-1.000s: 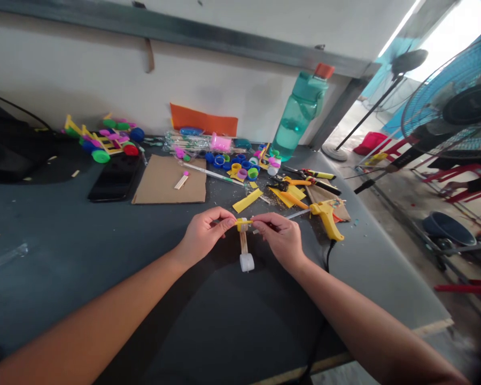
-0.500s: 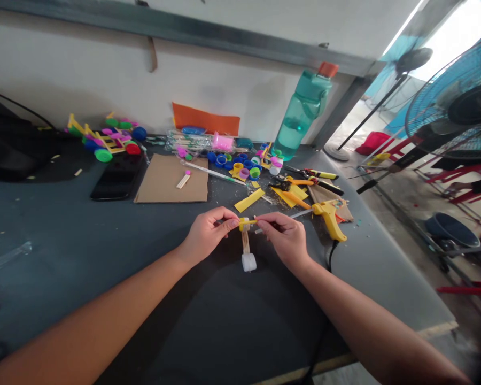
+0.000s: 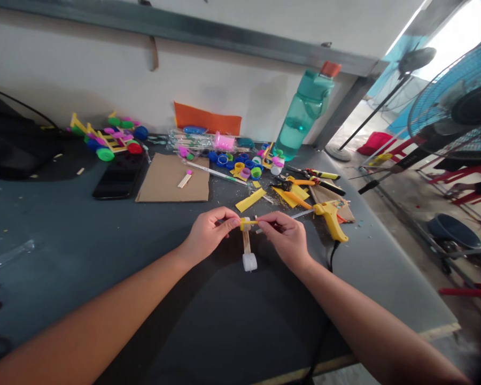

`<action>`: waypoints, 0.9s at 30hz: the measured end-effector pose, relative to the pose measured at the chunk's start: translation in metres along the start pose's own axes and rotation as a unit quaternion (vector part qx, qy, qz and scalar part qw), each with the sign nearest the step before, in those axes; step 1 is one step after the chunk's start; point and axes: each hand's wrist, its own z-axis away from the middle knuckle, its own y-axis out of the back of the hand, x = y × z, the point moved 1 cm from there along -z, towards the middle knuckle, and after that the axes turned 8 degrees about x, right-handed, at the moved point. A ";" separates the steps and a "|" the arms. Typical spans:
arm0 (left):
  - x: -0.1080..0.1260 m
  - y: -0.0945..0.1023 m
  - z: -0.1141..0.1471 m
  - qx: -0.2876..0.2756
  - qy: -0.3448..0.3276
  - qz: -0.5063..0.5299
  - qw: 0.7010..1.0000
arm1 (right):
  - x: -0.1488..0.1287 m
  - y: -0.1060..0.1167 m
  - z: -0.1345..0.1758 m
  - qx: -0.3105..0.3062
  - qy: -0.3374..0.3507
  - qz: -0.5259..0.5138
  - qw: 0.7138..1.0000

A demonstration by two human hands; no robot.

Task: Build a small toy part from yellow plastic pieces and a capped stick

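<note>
A thin yellow strip (image 3: 254, 222) spans the gap between my two hands. My left hand (image 3: 208, 238) pinches its left end between thumb and forefinger, and my right hand (image 3: 286, 240) pinches the right end the same way. Just at the strip is a small piece made of a wooden stick (image 3: 247, 241), with a white bottle cap (image 3: 249, 262) at the near end and a yellow and whitish round part at the far end. Whether the strip touches that far end, I cannot tell. A yellow glue gun (image 3: 331, 220) lies right of my right hand.
Behind my hands lie a cardboard piece (image 3: 172, 184), a phone (image 3: 118, 176), several coloured bottle caps (image 3: 244, 166), pliers (image 3: 318, 179) and yellow strips (image 3: 250, 200). A teal water bottle (image 3: 300, 120) stands by the wall. Colourful toy-like assemblies (image 3: 108, 139) sit at back left.
Only a slight shift of the camera view shows. Both hands keep their pinch on the yellow strip, over the stick-and-cap piece.
</note>
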 end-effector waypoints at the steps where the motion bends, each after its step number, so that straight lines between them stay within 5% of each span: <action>1: 0.000 0.000 0.000 0.001 0.002 0.002 1.000 | 0.000 0.000 0.000 -0.001 0.001 -0.002 1.000; 27: 0.002 0.001 0.000 0.005 0.006 0.002 1.000 | 0.000 0.000 0.000 -0.007 0.024 0.002 1.000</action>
